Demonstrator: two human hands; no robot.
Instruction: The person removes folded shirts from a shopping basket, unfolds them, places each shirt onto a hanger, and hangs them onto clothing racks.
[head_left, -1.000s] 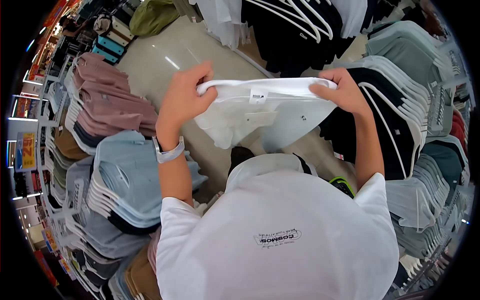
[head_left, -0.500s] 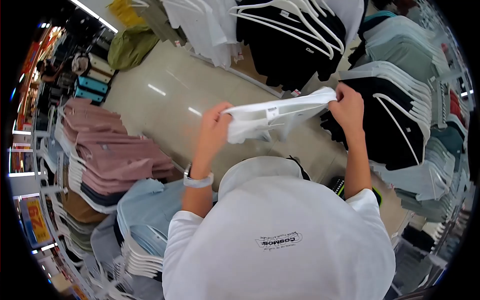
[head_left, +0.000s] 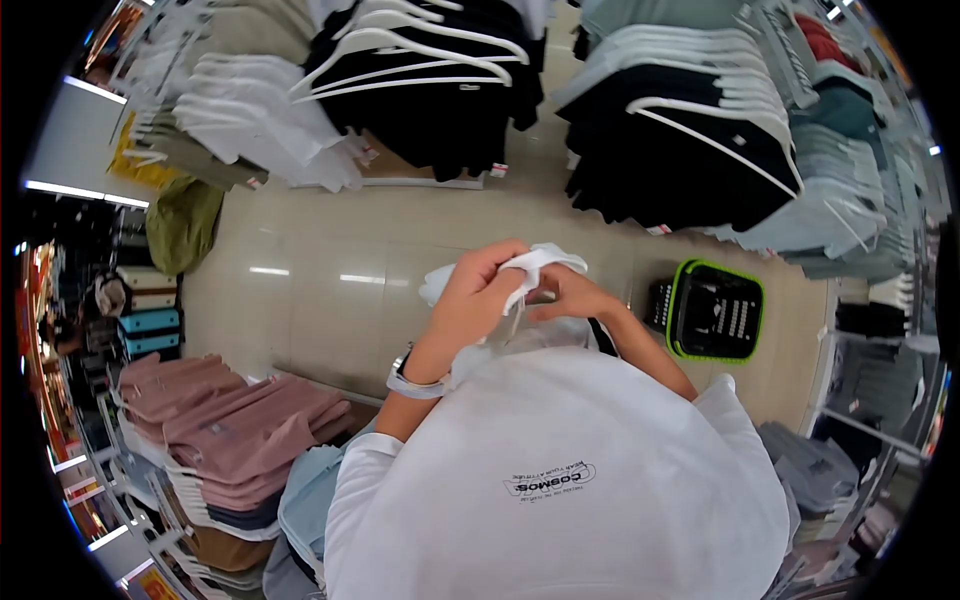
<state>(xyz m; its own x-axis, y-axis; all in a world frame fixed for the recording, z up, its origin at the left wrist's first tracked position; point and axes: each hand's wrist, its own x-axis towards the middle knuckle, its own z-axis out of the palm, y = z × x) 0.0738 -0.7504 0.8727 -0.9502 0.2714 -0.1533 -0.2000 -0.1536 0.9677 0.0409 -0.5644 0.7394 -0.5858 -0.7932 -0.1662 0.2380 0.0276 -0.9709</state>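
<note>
Our left hand (head_left: 472, 294) grips the shirt (head_left: 546, 256), now bunched, no longer spread; whether our right hand (head_left: 578, 296) holds it, we cannot tell.

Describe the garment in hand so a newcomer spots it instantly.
Find the worn white shirt with dark lettering, bottom centre. Just above it, the left hand and right hand meet at a bunched white garment. Unlike the white garments hanging at upper left, it's off the racks, in hand.
</note>
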